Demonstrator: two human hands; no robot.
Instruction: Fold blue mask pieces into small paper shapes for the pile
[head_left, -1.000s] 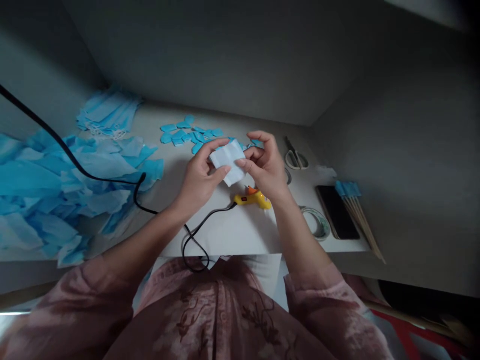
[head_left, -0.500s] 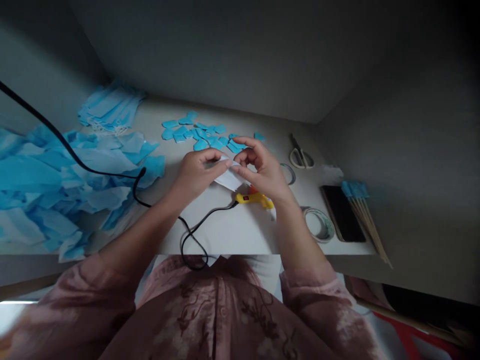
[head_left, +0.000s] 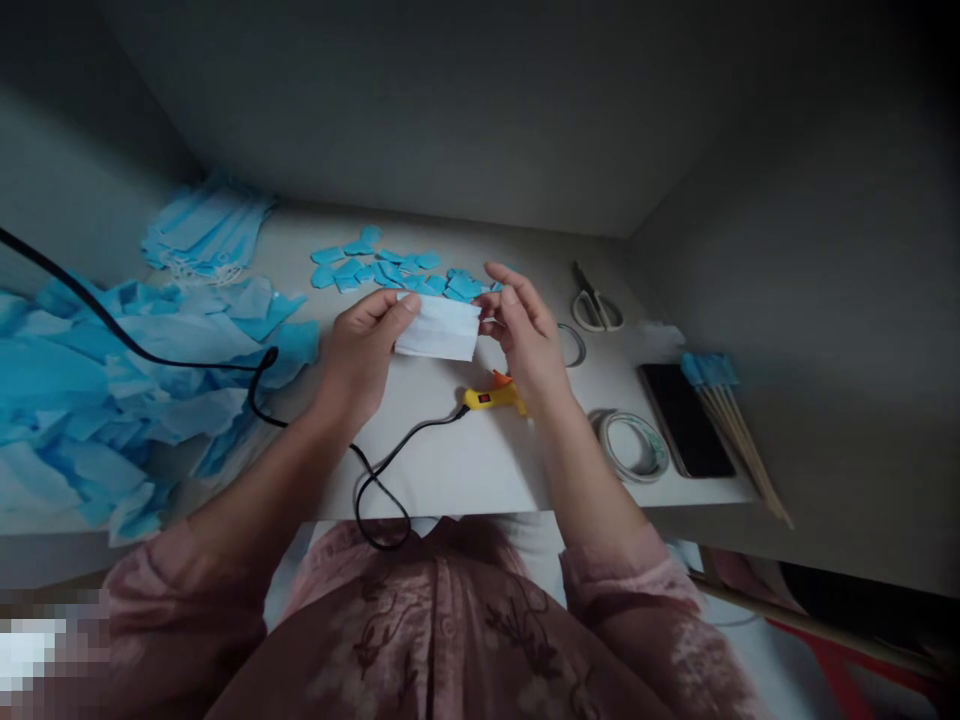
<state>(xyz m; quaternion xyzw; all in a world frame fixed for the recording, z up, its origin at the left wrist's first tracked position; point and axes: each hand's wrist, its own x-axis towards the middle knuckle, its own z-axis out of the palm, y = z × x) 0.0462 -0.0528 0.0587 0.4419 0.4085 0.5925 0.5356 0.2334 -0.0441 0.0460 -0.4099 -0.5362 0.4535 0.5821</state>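
Observation:
My left hand (head_left: 364, 350) pinches the left edge of a white rectangular piece of cloth-like material (head_left: 439, 330) between thumb and fingers. The piece is spread out flat above the table. At its right edge, my right hand (head_left: 529, 325) has its fingers apart; whether a fingertip touches the piece I cannot tell. Below the hands lies a yellow glue gun (head_left: 484, 399) with an orange trigger, partly hidden by my right wrist. Behind the hands are several small blue cut pieces (head_left: 405, 268).
A heap of torn blue and white material (head_left: 150, 370) covers the left side, with stacked face masks (head_left: 210, 230) behind. A black cord (head_left: 150, 355) loops across the table. To the right are scissors (head_left: 596, 305), tape rolls (head_left: 634, 447), a phone (head_left: 686, 420) and blue-tipped sticks (head_left: 731, 420).
The white piece has opened out flat and now faces me. My right hand has moved off its upper edge, fingers spreading, while the left hand has shifted slightly left.

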